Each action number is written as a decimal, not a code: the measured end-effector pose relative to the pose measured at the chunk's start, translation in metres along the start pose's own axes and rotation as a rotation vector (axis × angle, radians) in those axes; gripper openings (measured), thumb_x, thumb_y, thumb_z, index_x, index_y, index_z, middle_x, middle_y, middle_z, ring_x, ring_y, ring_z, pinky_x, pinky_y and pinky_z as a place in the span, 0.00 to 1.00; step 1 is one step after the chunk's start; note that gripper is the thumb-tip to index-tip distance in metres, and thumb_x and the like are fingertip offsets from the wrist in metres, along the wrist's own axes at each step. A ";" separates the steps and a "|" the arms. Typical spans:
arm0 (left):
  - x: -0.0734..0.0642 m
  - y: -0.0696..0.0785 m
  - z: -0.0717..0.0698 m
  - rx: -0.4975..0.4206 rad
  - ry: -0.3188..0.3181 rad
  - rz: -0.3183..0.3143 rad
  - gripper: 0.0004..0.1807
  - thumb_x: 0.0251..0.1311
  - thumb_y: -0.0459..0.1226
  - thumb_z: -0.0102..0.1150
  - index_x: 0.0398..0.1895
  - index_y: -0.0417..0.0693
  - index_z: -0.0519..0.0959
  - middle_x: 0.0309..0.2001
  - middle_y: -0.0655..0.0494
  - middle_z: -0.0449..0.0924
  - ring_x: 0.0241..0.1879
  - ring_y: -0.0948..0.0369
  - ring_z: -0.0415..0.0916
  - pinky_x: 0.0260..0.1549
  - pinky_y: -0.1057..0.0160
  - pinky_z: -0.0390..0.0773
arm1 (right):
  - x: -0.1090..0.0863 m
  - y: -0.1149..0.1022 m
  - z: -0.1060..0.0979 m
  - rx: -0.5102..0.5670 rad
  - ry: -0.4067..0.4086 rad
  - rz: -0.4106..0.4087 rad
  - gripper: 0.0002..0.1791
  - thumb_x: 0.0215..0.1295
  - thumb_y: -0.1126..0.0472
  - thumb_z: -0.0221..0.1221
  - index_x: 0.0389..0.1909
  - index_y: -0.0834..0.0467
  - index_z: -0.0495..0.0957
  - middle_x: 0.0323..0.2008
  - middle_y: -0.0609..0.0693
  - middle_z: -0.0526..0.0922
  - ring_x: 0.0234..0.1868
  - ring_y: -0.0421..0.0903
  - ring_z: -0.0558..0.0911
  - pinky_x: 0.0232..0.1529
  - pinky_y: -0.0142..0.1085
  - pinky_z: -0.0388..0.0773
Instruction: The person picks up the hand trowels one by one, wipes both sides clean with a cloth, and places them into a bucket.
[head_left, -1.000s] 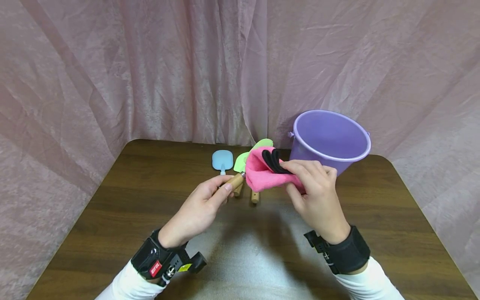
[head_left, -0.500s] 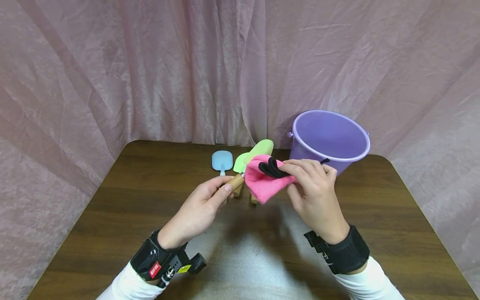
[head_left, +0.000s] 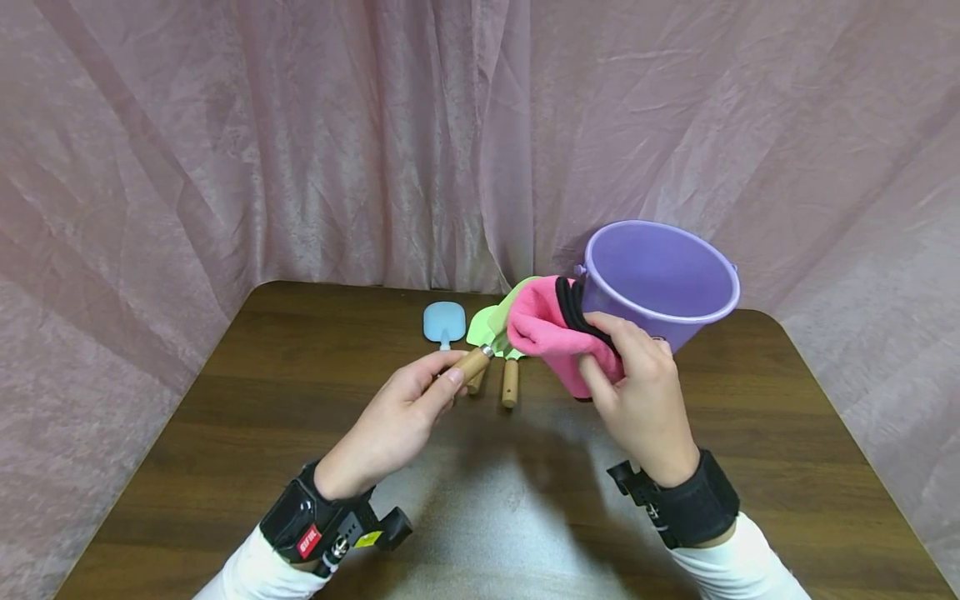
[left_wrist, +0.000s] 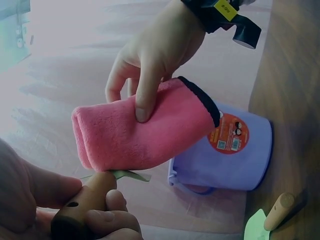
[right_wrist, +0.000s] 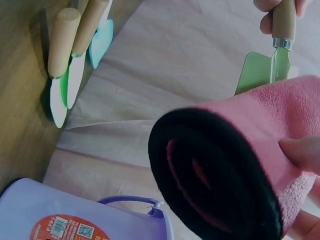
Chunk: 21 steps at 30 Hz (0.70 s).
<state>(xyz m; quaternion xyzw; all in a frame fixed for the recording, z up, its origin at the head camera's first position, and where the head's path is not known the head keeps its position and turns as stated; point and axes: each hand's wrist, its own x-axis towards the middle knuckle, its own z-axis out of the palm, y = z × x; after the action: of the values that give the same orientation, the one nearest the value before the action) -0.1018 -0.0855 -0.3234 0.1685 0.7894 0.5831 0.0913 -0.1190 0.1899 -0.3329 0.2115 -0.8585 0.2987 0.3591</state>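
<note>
Two hands are at work above one brown worktop. The left hand has its grip pinching the wooden handle of one green-bladed shovel, lifted clear of the surface. The right hand has its grip pinching one pink cloth, folded over in layers with black edging, thumb on one side and fingers on the other. The cloth is held up at the shovel's blade, covering part of it from the head view; whether the two touch, I cannot tell.

Three more tools lie on the worktop beyond the left hand: one blue shovel, and to its right two green ones, a left green tool and a right green tool, side by side and overlapping. One purple bucket stands upright at the right rear, with one round orange label. One pink curtain hangs behind.
</note>
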 end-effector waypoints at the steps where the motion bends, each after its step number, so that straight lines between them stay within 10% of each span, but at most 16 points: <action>1: 0.000 0.000 0.000 -0.001 0.000 0.002 0.15 0.77 0.42 0.45 0.60 0.52 0.75 0.37 0.51 0.73 0.25 0.58 0.60 0.20 0.67 0.59 | 0.000 0.000 0.000 0.002 0.002 0.010 0.18 0.63 0.62 0.61 0.54 0.59 0.79 0.43 0.51 0.84 0.41 0.45 0.79 0.37 0.43 0.63; 21: 0.000 0.000 0.001 0.019 0.007 0.032 0.15 0.78 0.42 0.44 0.60 0.53 0.75 0.36 0.52 0.73 0.25 0.58 0.61 0.22 0.66 0.60 | 0.000 0.015 0.003 0.061 -0.027 0.274 0.20 0.63 0.57 0.66 0.53 0.62 0.78 0.43 0.50 0.85 0.39 0.42 0.83 0.39 0.35 0.75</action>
<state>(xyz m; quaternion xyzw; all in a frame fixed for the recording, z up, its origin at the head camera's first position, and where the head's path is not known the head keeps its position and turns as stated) -0.1011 -0.0848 -0.3235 0.1799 0.7923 0.5778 0.0774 -0.1294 0.1987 -0.3400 0.1069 -0.8746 0.3680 0.2970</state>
